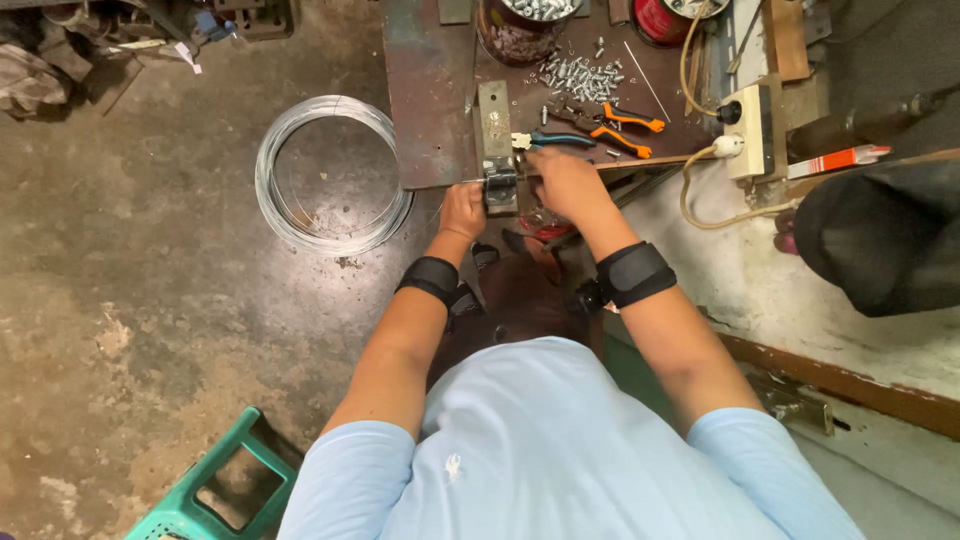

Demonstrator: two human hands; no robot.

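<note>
A small metal jig (497, 150) with an upright bar is fixed at the near edge of a rusty workbench (430, 90). My left hand (462, 210) is closed at the jig's left side, where a thin wire sticks out. My right hand (563, 180) rests closed on the jig's right side, next to blue-handled pliers (555, 140). What the fingers pinch is hidden. Both forearms wear black bands.
Orange-handled pliers (625, 130) and several loose bolts (585, 75) lie on the bench, with two cans behind. A coil of wire (330, 175) lies on the concrete floor at left. A socket box (750, 125) with a cord sits at right. A green stool (215, 490) stands at lower left.
</note>
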